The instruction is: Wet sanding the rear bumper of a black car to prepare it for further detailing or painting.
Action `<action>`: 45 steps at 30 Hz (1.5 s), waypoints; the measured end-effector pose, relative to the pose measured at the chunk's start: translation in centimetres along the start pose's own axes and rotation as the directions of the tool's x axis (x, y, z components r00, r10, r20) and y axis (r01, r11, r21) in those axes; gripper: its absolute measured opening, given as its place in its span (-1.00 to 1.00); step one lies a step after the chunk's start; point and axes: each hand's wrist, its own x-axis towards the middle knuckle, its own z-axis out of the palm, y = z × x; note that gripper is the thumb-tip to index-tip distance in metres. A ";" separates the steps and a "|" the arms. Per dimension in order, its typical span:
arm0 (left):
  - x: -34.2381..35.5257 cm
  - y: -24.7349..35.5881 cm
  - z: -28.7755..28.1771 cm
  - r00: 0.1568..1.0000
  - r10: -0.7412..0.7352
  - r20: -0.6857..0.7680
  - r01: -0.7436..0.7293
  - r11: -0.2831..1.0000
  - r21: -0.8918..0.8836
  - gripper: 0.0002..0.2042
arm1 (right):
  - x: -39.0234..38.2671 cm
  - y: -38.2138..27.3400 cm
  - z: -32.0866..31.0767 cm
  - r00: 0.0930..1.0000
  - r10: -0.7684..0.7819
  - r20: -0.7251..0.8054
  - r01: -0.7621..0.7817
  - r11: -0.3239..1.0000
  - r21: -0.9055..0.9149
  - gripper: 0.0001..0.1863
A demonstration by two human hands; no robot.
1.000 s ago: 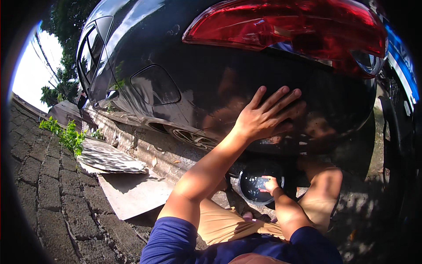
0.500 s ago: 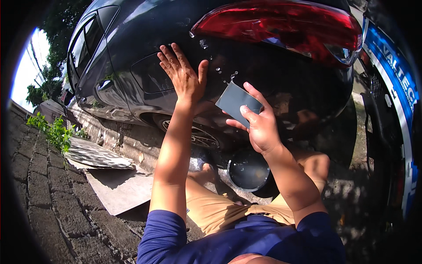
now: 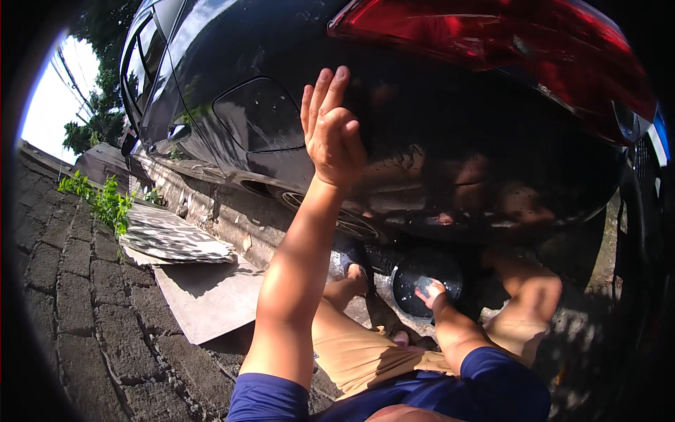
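Note:
My left hand (image 3: 334,141) is raised against the dark rear side panel of a car (image 3: 408,105), to the right of the fuel flap (image 3: 258,114). Three of its fingers point up and the index finger and thumb are bent; nothing shows in it, and whether it touches the paint I cannot tell. Low between my legs, my right hand (image 3: 431,292) reaches into a round dark bucket (image 3: 398,299) holding water (image 3: 415,307). Its fingers are partly under the surface. A pale grey patch shows beside them, but I cannot make out whether it is the grey sheet.
The red tail light (image 3: 492,35) spans the upper right. A wheel (image 3: 358,224) stands behind the bucket. To the left are a block-paved surface (image 3: 91,302), a flat pale board (image 3: 204,302), a patterned folded sheet (image 3: 176,235) and a green plant (image 3: 109,207).
My right hand has dropped from near the car panel, where it held a grey rectangular sheet like sandpaper, into the bucket. My left hand has bent its index finger. The view has shifted.

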 end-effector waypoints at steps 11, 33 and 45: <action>1.1 -0.8 0.8 0.866 -0.421 -0.269 0.470 0.870 0.150 -0.37 | -44.7 -24.2 9.7 0.236 -0.549 0.802 0.439 0.796 0.416 -0.41; 1.2 1.1 -0.7 0.927 -0.061 0.371 -0.053 0.956 0.289 -0.17 | -17.6 -7.6 -1.1 0.872 -0.176 0.457 0.365 0.855 -0.368 -0.53; -19.8 0.8 -1.8 0.914 -0.233 0.332 0.099 0.922 0.375 -0.10 | -44.3 -34.1 6.1 -0.416 -0.164 0.894 0.032 -0.986 -0.166 -0.22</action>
